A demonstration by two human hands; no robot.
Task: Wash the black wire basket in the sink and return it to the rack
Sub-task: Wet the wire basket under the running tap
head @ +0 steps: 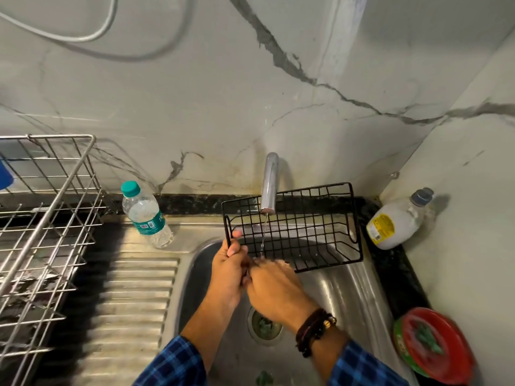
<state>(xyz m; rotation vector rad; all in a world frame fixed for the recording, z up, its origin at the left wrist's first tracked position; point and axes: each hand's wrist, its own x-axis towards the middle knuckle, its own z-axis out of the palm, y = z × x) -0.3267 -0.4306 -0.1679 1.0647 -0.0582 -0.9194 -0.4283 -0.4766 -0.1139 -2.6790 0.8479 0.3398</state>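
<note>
The black wire basket (pixel 303 232) is held over the steel sink (pixel 337 291), tilted so that its open side faces the person, and its far long edge rises behind the spout of the tap (pixel 269 185). A thin stream of water (pixel 263 240) falls from the tap through the mesh near the basket's left end. The left hand (pixel 228 266) grips the basket's left end, its thumb over the end wire and its fingers curled round it. The right hand (pixel 276 285) lies just beside the left, its fingers reaching onto the basket's near lower edge; they are blurred, so I cannot tell whether they clasp the wire or only rub along it. Dark bead bracelets (pixel 315 330) circle the right wrist, and both arms wear blue checked sleeves (pixel 172 363).

The drain (pixel 264 325) shows below the hands. To the left of the bowl is the ribbed drainboard (pixel 133 296), with a steel wire rack (pixel 47 218) further left. A clear water bottle (pixel 146 215) with a teal cap stands at the back of the drainboard, near the wall. On the black stone table (pixel 395 274) to the right of the sink, a white plastic bottle (pixel 395 222) sits in the corner, and a round container with a red lid (pixel 434 344) is nearer the person.
</note>
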